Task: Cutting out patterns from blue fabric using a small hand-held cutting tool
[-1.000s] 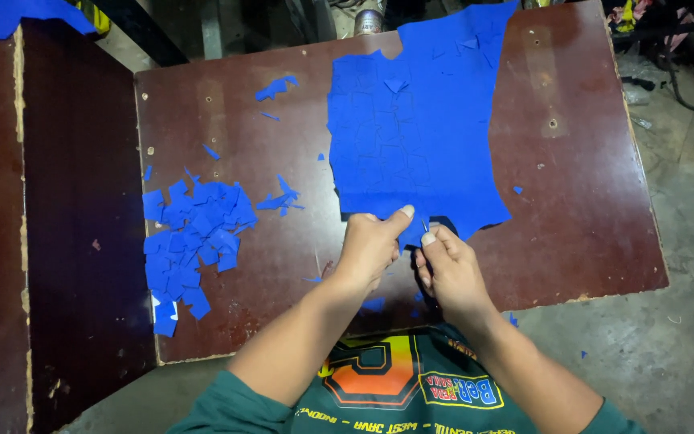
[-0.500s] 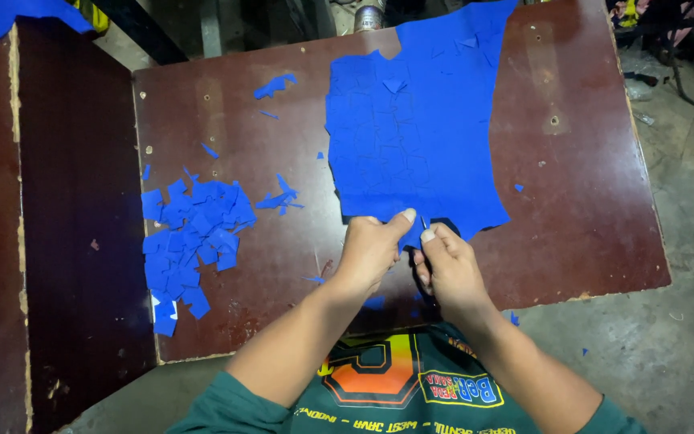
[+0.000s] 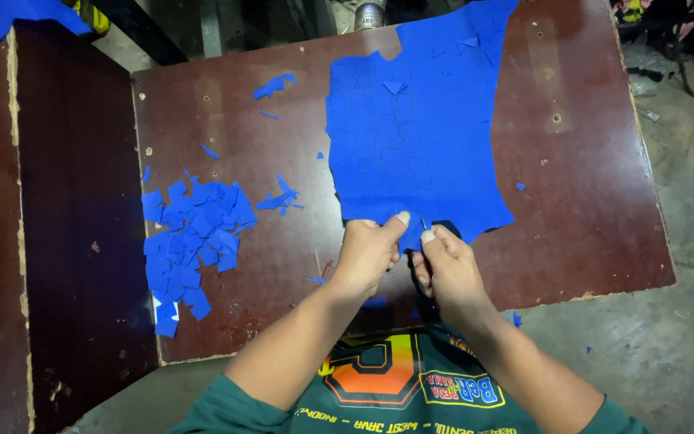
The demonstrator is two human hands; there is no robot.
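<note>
A large blue sheet (image 3: 415, 128), scored into small rectangles, lies flat on the brown table (image 3: 580, 201). My left hand (image 3: 369, 253) pinches the sheet's near edge between thumb and fingers. Right beside it, my right hand (image 3: 446, 265) pinches the same edge, thumb almost touching the left thumb. A small pale sliver shows between the two thumbs; I cannot tell what it is. A pile of small blue cut pieces (image 3: 190, 233) lies on the table to the left of my hands.
Scattered blue scraps (image 3: 279, 198) and another scrap (image 3: 273, 84) dot the table. A second dark table (image 3: 58, 201) stands to the left with blue material (image 3: 10, 16) at its far corner. Concrete floor (image 3: 668, 345) lies to the right.
Both hands stay at the sheet's near edge. The thumbs have drawn slightly closer together; the sheet and the pile have not moved.
</note>
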